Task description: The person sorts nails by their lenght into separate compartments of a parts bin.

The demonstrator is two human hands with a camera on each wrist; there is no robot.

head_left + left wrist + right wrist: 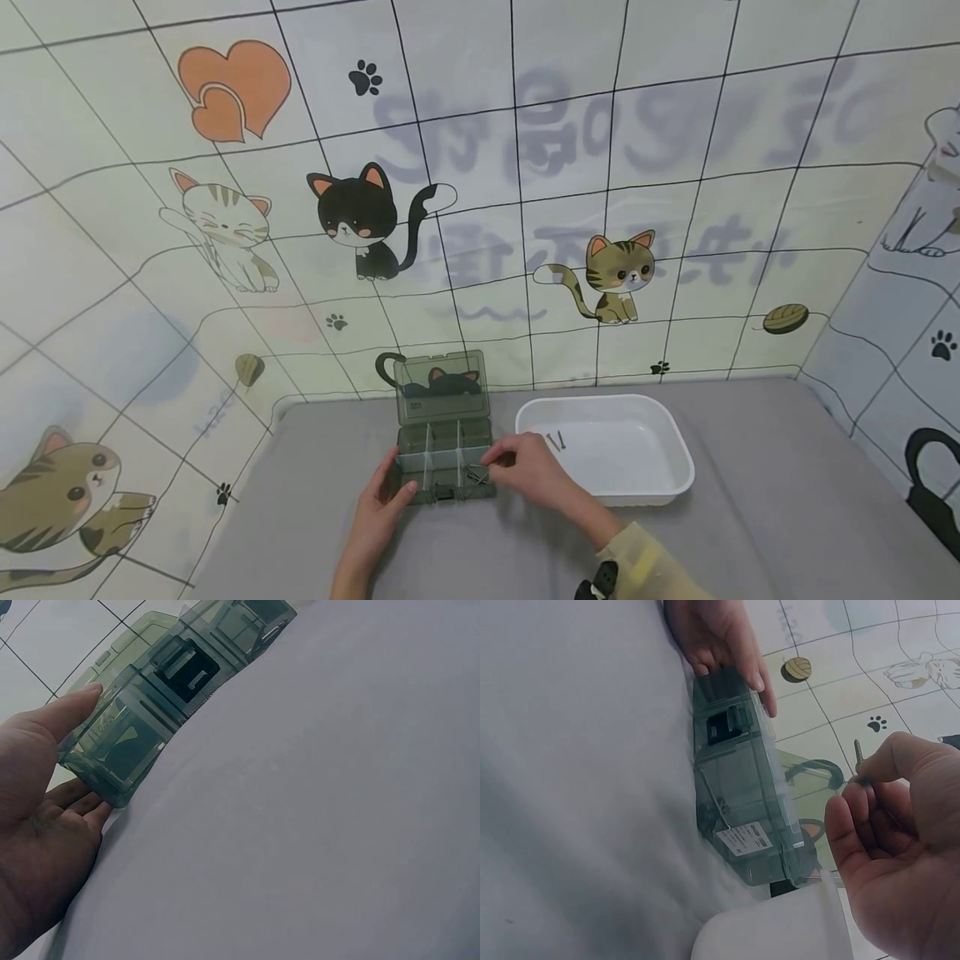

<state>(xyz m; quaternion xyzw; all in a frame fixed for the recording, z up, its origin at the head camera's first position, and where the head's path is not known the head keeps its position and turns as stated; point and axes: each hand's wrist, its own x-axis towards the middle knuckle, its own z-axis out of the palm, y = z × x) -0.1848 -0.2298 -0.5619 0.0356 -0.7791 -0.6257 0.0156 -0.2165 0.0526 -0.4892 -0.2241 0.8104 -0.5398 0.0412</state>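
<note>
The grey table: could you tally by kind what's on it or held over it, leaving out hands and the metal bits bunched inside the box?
Green divided box: 1
White tray: 1
Screws: 3 in sight, 2 in the tray and 1 pinched by the right hand
Total: 5

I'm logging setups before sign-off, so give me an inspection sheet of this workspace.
Surface: grey tabletop with soft folds.
Job's things: green compartment box, lid open, loose screws in its front right compartment; white tray to its right, two small screws visible inside.
Clutter: nothing seen.
Hands: left hand grips the box's left side; right hand pinches a single screw near the box's right edge.
Cables: nothing seen.
Surroundings: gridded wall covering printed with cats and paw prints.
</note>
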